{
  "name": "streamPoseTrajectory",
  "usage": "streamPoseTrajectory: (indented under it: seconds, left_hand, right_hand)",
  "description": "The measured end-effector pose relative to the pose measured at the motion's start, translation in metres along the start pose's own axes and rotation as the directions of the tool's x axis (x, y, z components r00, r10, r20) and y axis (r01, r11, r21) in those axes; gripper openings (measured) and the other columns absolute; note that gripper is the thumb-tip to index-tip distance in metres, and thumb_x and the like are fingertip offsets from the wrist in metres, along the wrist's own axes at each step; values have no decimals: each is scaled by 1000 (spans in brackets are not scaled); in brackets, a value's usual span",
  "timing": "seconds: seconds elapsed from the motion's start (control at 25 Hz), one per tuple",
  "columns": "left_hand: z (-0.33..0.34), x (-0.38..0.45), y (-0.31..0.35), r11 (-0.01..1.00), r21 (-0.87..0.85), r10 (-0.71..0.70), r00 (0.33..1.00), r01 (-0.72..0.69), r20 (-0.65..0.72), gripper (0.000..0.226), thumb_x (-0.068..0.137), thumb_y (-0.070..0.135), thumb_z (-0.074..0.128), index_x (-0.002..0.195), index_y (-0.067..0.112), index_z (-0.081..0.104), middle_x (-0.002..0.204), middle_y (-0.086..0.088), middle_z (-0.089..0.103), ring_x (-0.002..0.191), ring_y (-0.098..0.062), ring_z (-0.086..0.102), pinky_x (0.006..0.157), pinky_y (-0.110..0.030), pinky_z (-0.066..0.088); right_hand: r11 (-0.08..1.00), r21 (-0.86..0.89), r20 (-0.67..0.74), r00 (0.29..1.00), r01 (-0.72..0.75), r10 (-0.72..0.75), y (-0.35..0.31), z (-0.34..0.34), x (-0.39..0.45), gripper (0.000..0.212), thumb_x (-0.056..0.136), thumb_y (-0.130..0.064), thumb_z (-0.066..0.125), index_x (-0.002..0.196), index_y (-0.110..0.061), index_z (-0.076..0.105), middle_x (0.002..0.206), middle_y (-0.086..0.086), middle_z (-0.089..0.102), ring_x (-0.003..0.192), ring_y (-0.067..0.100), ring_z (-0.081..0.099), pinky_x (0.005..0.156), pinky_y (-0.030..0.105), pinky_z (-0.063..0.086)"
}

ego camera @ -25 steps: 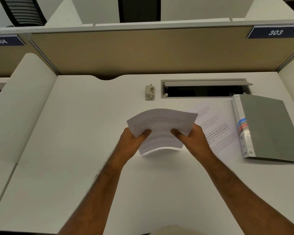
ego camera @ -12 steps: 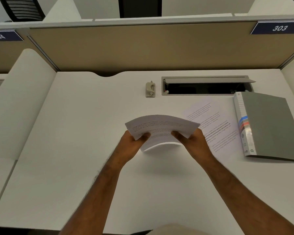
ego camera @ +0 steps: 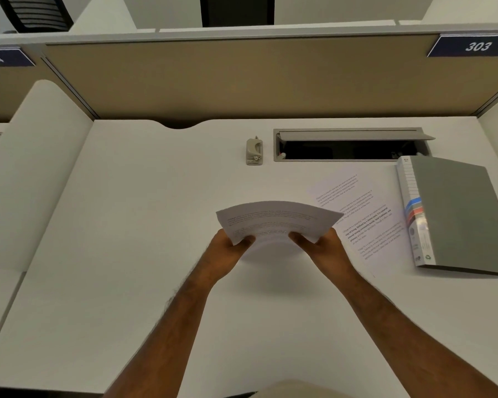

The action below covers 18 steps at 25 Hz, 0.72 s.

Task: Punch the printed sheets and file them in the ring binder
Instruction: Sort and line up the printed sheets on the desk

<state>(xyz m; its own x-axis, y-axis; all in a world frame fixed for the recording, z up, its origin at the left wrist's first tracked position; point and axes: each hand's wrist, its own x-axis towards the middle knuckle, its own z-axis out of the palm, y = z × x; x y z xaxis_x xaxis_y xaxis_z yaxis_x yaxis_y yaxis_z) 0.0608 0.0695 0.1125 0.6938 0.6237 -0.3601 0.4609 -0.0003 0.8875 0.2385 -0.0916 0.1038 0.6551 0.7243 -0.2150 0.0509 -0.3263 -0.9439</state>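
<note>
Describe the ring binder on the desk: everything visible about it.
The ring binder lies flat and closed on the white desk, at its right side, just in front of the open cable tray. Its cover looks like plain matte grey board or plastic. The white spine faces left and carries a ruled label near the far end, blue, grey and red stripes at mid-length, and small marks near the near end. A loose printed sheet lies beside the spine; whether they touch is unclear. Neither hand touches it.

Both hands, the left hand and the right hand, grip a bowed stack of printed sheets above the desk. A hole punch, loose sheet and closed grey ring binder lie beyond.
</note>
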Motion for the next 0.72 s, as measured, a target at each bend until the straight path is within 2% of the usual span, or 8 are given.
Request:
streamPoseTrajectory:
  seconds: [0.12, 0.2, 0.28, 0.36, 0.52, 0.64, 0.72]
  left_hand:
    - [1, 4, -4, 998, 56, -10, 999, 12, -35, 27, 102, 25, 63, 127, 33, 65, 116, 12, 71, 109, -13, 68, 91, -31, 60]
    - [1, 3, -2, 999, 54, 8, 999, -5, -53, 26, 102, 26, 62, 127, 34, 65, 113, 16, 72, 104, -9, 69, 83, -25, 62]
    - [3, -1, 2, 999, 27, 35, 998, -33, -60, 28, 102, 27, 62, 128, 36, 63, 114, 19, 71, 101, -6, 70, 77, -19, 61]
    - [6, -5, 4, 999, -19, 37, 997, -38, -69, 29, 101, 27, 65, 130, 34, 63, 116, 16, 73, 100, -9, 73, 78, -23, 63]
    - [13, -13, 2, 993, -115, -21, 997, 12, -76, 28, 98, 28, 70, 125, 32, 65, 115, 12, 76, 98, -11, 76, 81, -32, 64]
    - [21, -22, -3, 987, -156, -51, 998, 43, -48, 31, 97, 26, 70, 127, 30, 64, 115, 11, 77, 98, -12, 76, 83, -35, 65]
    - [28, -27, -10, 984, -167, -71, 997, 63, -39, 33, 98, 26, 70, 130, 30, 63, 117, 10, 76, 99, -14, 77, 84, -38, 65]
  right_hand:
    - [1000, 2, 7, 1000, -6, 6, 3, 1, 1, 30, 91, -22, 74, 114, -35, 61, 104, -19, 67, 93, -15, 63, 77, 6, 50]
    - [1000, 17, -11, 1000, -10, 10, 5, 1, 1, 31, 90, -24, 75, 118, -30, 63, 106, -15, 69, 97, -3, 67, 80, 13, 56]
    - [1000, 21, -27, 999, -16, 17, 4, 0, -2, 31, 89, -23, 76, 116, -26, 62, 103, -16, 68, 93, 4, 68, 73, 12, 56]
    - [998, 52, -17, 999, -31, 32, 3, -2, -6, 30, 88, -21, 76, 111, -32, 61, 101, -20, 67, 92, 5, 70, 68, 12, 55]
    - [991, 119, 3, 999, -53, 53, 7, -10, -19, 43, 87, -22, 78, 121, -37, 56, 113, -18, 69, 98, 6, 72, 76, 24, 61]
    - [984, 148, 27, 995, -97, 94, 14, -15, -30, 35, 90, -28, 74, 121, -38, 59, 114, -18, 71, 100, 5, 72, 80, 25, 60]
    - [976, 166, 53, 990, -141, 134, 22, -21, -37, 26, 97, -34, 64, 123, -30, 63, 115, -14, 73, 102, 5, 71, 86, 26, 59]
